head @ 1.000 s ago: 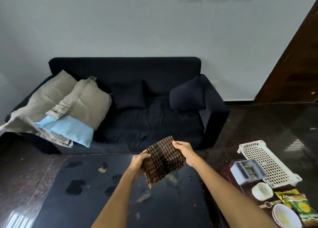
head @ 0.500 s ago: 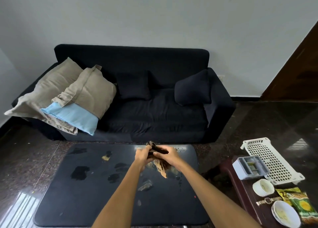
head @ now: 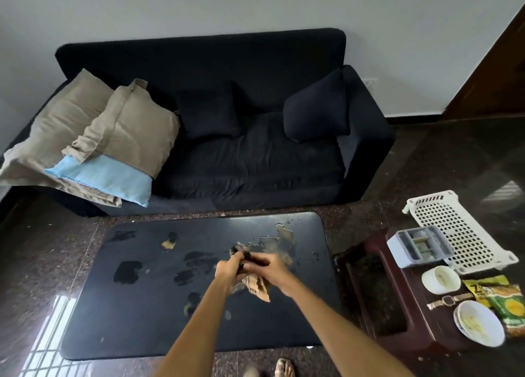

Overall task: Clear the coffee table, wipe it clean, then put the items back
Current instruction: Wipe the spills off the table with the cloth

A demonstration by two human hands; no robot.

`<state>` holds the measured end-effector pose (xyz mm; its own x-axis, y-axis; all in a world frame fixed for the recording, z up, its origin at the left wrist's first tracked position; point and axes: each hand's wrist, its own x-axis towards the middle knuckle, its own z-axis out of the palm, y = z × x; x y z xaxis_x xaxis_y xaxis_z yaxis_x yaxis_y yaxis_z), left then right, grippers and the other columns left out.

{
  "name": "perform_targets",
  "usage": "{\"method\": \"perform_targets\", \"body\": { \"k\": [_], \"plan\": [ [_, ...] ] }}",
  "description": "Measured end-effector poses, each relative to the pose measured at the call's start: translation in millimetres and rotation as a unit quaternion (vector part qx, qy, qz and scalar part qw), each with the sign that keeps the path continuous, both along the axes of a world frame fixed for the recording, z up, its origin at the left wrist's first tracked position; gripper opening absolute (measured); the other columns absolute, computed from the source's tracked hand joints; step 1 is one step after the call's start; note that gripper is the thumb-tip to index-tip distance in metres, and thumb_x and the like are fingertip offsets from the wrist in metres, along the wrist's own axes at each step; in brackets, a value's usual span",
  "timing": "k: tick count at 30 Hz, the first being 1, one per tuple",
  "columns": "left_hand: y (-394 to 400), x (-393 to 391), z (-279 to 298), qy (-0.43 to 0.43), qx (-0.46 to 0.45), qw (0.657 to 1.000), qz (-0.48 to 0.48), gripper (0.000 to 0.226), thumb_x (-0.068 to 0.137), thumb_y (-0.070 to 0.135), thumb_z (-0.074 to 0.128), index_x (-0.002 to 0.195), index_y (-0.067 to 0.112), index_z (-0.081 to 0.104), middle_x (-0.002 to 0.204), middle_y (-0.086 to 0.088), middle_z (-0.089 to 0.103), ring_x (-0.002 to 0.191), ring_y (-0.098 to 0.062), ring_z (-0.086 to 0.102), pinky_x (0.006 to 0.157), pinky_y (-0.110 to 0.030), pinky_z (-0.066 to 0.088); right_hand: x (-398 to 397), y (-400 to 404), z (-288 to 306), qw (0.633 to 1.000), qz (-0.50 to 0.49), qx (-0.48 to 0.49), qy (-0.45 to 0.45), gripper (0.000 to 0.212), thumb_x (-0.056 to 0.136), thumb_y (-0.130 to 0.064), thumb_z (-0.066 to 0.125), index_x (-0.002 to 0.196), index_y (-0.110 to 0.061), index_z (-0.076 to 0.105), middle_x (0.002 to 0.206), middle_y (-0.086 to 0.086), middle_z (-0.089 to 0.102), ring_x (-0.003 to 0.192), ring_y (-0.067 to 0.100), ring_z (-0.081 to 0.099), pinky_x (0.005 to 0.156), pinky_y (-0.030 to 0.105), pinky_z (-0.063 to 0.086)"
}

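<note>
A: Cloth (head: 257,284), brown check. Bunched between both hands, held above the middle of the coffee table (head: 142,319), a tail hanging below the knuckles.

B: Grip?

A: Left hand (head: 228,268) and right hand (head: 267,267) both curled round the wad, touching each other.

B: Handling?

A: Judged soft, light, limp; no stiffness of its own. Best taken as a folded pad under the palm, loose tail tucked in, or it will drag.

B: Table?

A: Dark, glossy, smeared; spill (head: 281,234) near the far right edge, crumb (head: 169,241) far left.

B: Beyond?

A: Stool (head: 377,291) to the right carries bowls (head: 478,324), tray (head: 457,229), snack packet (head: 508,305). Sofa (head: 227,138) behind.
</note>
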<state>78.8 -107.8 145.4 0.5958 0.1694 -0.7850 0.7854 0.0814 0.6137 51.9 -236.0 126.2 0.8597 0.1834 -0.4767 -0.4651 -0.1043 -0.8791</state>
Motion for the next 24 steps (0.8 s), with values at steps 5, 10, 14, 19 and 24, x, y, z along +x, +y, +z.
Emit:
{"method": "perform_targets", "body": {
  "k": [5,10,14,19,24],
  "plan": [
    [1,-9,-20,0.041,0.012,0.999,-0.017,0.016,0.089,0.007,0.055,0.079,-0.006,0.054,0.073,-0.017,0.059,0.061,-0.024,0.06,0.039,-0.02,0.053,-16,-4,-26,0.999,0.02,0.007,0.031,0.047,0.079,-0.009,0.073,0.123,-0.008,0.059,0.112,0.011,0.067,0.089,0.006,0.062,0.073,0.012,0.049],
    [-2,-14,-39,0.068,0.004,0.997,-0.032,0.019,0.092,0.007,0.052,0.085,-0.01,0.056,0.074,-0.021,0.061,0.048,-0.024,0.065,0.038,-0.024,0.052,-24,-17,-53,0.993,-0.011,0.057,0.106,0.031,0.086,-0.023,0.067,0.115,-0.01,0.065,0.106,0.009,0.07,0.091,0.014,0.067,0.081,0.019,0.051],
    [-3,-8,-53,0.088,0.032,0.993,-0.066,0.016,0.089,0.007,0.052,0.077,-0.002,0.058,0.07,-0.014,0.062,0.065,-0.024,0.06,0.054,-0.03,0.052,-12,-22,-78,0.98,-0.145,-0.054,0.123,0.022,0.09,-0.013,0.06,0.109,-0.003,0.065,0.105,0.013,0.068,0.097,0.024,0.065,0.09,0.034,0.051],
    [3,3,-59,0.08,0.021,0.994,-0.065,0.025,0.091,0.009,0.054,0.067,0.003,0.057,0.067,-0.01,0.058,0.062,-0.019,0.054,0.053,-0.027,0.043,-6,-22,-87,0.96,-0.203,-0.159,0.113,0.041,0.09,-0.027,0.06,0.127,-0.014,0.049,0.117,0.001,0.055,0.113,0.018,0.052,0.095,0.034,0.042],
    [20,19,-68,0.059,0.024,0.985,-0.16,0.021,0.086,0.002,0.055,0.066,0.006,0.06,0.064,-0.009,0.058,0.055,-0.016,0.053,0.049,-0.022,0.046,-2,21,-89,0.964,-0.176,-0.061,0.192,0.054,0.08,-0.062,0.056,0.104,-0.014,0.066,0.106,0.001,0.065,0.107,0.018,0.059,0.091,0.031,0.044]
  ]
}}
